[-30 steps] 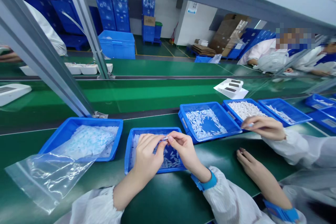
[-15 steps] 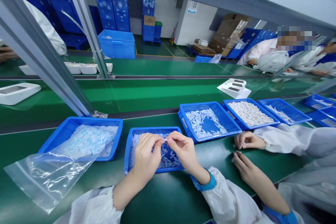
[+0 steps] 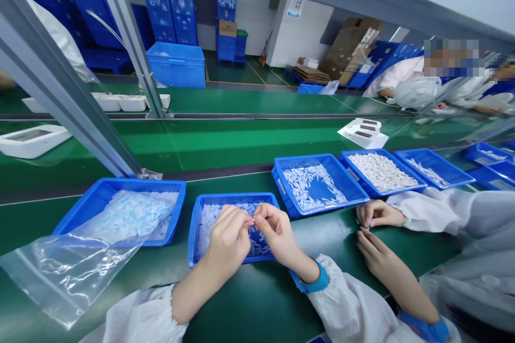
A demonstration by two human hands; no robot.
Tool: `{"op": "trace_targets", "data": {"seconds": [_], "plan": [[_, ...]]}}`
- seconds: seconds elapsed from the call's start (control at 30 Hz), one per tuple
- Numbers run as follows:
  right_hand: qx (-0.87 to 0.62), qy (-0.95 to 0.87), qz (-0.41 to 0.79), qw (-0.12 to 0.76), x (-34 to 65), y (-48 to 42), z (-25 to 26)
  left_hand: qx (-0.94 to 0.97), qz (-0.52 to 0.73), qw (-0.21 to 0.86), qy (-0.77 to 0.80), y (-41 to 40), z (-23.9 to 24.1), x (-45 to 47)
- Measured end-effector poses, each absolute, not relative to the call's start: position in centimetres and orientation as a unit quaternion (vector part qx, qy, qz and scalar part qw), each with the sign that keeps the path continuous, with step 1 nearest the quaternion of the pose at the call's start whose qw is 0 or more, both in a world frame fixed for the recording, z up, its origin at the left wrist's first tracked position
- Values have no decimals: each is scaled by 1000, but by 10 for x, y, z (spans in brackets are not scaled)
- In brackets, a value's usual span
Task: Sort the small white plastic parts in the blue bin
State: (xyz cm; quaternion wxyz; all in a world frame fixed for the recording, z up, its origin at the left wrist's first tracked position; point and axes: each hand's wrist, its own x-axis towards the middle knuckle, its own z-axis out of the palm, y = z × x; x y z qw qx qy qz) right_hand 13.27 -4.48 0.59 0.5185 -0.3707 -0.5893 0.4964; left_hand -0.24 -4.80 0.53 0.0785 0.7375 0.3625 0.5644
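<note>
Head camera | looks forward and down across workbench (image 3: 241, 305) | left hand (image 3: 227, 238) and right hand (image 3: 278, 233) near, lower centre | stacked boxes (image 3: 182, 10) far, upper left

Left hand (image 3: 227, 238) and right hand (image 3: 278, 233): positioned below frame centre, fingers (image 3: 263, 226) pinched, tips meeting. Forearms (image 3: 197, 290): angled inward from the lower edge.

tall blue stacks (image 3: 183, 10) stand left of a green-lidded bin (image 3: 240, 43); cardboard (image 3: 346, 45) stands farther right.
</note>
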Motion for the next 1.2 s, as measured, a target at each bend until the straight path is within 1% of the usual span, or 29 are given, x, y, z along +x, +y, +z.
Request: {"op": "trace_targets", "data": {"seconds": [0.47, 0.7, 0.87, 0.93, 0.97, 1.03, 1.07, 1.1, 1.13, 1.17, 1.2], "plan": [[-372, -559, 548, 499, 133, -42, 5, 757, 549, 72, 346, -47, 7, -2], [-395, -536, 549, 505, 134, -39, 11, 724, 542, 155, 398, -41, 10, -6], [-414, -561, 516, 498, 133, -40, 13, 728, 523, 171, 410, -42, 10, -9], [-435, -601, 438, 507, 143, -37, 16, 724, 521, 173, 418, -43, 10, -9], [-453, -626, 360, 523, 151, -33, 19, 716, 523, 174, 428, -44, 9, -9], [-499, -655, 138, 550, 173, -24, 25, 692, 532, 176, 455, -44, 8, -9], [-524, -650, 22, 550, 186, -18, 28, 682, 533, 176, 469, -43, 7, -9], [-553, -635, -68, 536, 199, -12, 30, 674, 532, 174, 481, -42, 6, -9], [-581, -616, -129, 517, 210, -6, 31, 670, 529, 172, 491, -41, 6, -10], [-605, -601, -161, 496, 218, -1, 32, 667, 525, 169, 501, -40, 5, -10], [-619, -598, -169, 480, 224, 3, 31, 665, 520, 168, 509, -39, 5, -11]]}}
